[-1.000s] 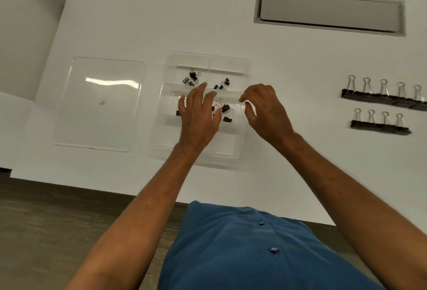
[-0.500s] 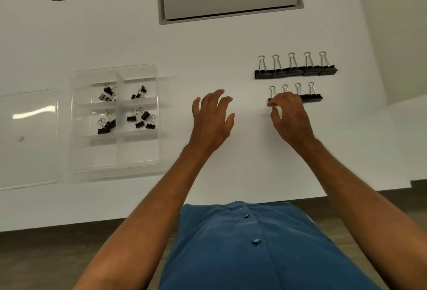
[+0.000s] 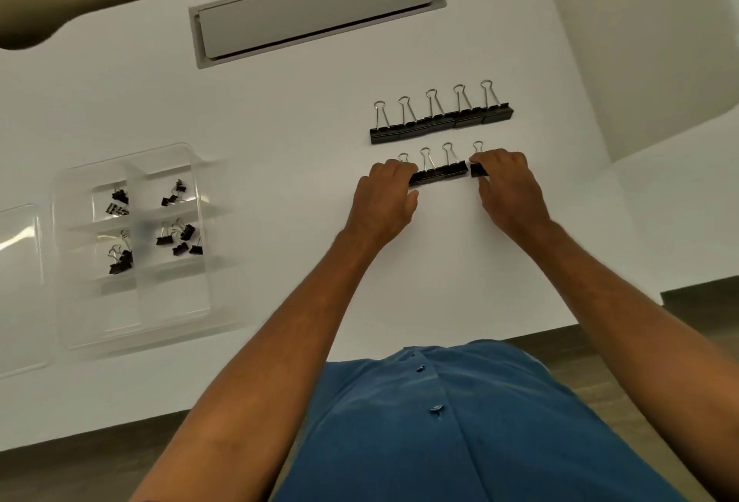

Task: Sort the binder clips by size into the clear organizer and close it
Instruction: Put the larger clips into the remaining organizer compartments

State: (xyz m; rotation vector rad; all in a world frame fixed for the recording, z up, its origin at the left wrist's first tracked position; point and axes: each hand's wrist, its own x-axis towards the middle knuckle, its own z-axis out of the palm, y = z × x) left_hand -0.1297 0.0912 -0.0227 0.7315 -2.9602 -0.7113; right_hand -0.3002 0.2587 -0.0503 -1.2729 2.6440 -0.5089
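A clear organizer (image 3: 132,245) is seen on the left of the white desk (image 3: 280,122), lid off, with small black binder clips (image 3: 176,235) scattered in its four far compartments; the two near compartments hold nothing that can be made out. The clear lid (image 3: 20,285) lies flat just left of it, cut by the frame edge. On the right, a row of five large clips (image 3: 440,120) is lined up, and just nearer a row of four medium clips (image 3: 440,171). The leftmost medium clip is covered by the curled fingers of the left hand (image 3: 384,201); the rightmost, set slightly apart, is pinched in the grip of the right hand (image 3: 508,189). Bare desk lies between the organizer and the hands, and the near desk edge runs close to a blue shirt (image 3: 460,421)
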